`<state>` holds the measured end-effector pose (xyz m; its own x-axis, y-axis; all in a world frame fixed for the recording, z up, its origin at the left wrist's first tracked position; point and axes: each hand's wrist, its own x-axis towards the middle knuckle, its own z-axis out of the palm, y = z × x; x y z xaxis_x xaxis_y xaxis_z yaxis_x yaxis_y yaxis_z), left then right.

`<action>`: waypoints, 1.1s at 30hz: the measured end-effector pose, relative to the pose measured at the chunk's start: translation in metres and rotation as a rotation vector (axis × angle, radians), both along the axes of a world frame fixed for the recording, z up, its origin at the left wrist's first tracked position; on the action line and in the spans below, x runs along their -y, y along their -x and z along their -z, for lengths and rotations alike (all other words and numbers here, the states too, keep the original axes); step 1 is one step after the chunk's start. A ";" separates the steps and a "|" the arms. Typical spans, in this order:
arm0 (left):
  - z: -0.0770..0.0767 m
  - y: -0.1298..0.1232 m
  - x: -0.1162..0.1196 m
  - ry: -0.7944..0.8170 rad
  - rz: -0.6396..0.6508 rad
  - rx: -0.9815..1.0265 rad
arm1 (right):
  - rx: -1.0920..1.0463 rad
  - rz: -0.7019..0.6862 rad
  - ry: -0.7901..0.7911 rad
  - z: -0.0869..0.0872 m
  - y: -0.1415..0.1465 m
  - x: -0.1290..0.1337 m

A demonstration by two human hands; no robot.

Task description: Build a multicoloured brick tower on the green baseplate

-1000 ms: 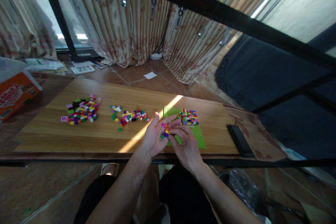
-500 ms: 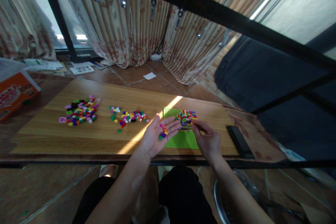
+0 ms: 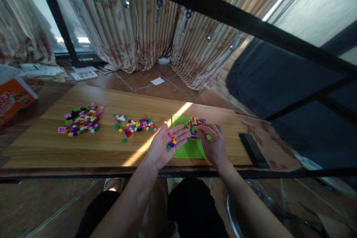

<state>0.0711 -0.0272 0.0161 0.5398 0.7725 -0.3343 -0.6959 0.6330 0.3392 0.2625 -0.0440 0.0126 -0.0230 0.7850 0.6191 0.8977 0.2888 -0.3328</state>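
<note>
My left hand [image 3: 163, 145] lies palm up with its fingers stretched out flat. Several small toy bricks [image 3: 172, 141] in purple, orange, yellow, pink and green rest loose on its palm. Beyond its fingertips is a green studded baseplate [image 3: 189, 150], carrying a raised build of multicoloured bricks [image 3: 194, 123]. My right hand [image 3: 214, 143] is over the baseplate's right side, thumb and fingers pinched together at the build's right edge. Whatever sits between those fingertips is hidden or too small to name.
Two heaps of loose bricks, one far left [image 3: 82, 119] and one nearer the middle [image 3: 136, 125], lie on the wooden tabletop [image 3: 92, 152]. A black oblong object [image 3: 253, 150] is at the right end. An orange box [image 3: 15, 98] stands at far left; a dark bar [image 3: 223, 11] crosses above.
My right hand has moved left, from beside the build to its right edge. The left hand keeps its palm-up pose with the bricks. The whole view has shifted slightly.
</note>
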 end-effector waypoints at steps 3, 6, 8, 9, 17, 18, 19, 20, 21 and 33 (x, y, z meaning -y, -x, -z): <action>0.002 0.000 0.000 -0.003 0.000 -0.006 | -0.035 0.040 -0.019 0.004 -0.003 0.000; 0.003 -0.001 -0.001 -0.006 -0.001 -0.008 | -0.074 0.060 -0.003 0.007 -0.007 0.001; 0.003 -0.001 -0.001 -0.008 0.002 -0.006 | -0.099 0.060 0.006 0.009 -0.008 0.001; 0.004 -0.001 -0.001 -0.008 0.003 -0.006 | -0.112 0.064 0.006 0.010 -0.009 0.001; 0.004 0.000 -0.001 -0.013 0.005 0.002 | -0.220 0.075 0.033 0.009 -0.009 0.003; 0.004 0.000 -0.001 -0.014 0.006 0.003 | -0.237 0.070 0.041 0.008 -0.009 0.004; 0.004 0.000 -0.001 -0.015 0.006 0.004 | -0.257 0.067 0.044 0.007 -0.008 0.004; 0.005 0.000 -0.001 -0.014 0.007 0.004 | -0.278 0.071 0.042 0.006 -0.008 0.004; 0.005 0.000 -0.001 -0.013 0.008 0.003 | -0.298 0.083 0.042 0.005 -0.007 0.004; 0.010 -0.002 -0.003 -0.023 0.024 -0.012 | -0.548 0.201 0.163 0.021 -0.007 -0.021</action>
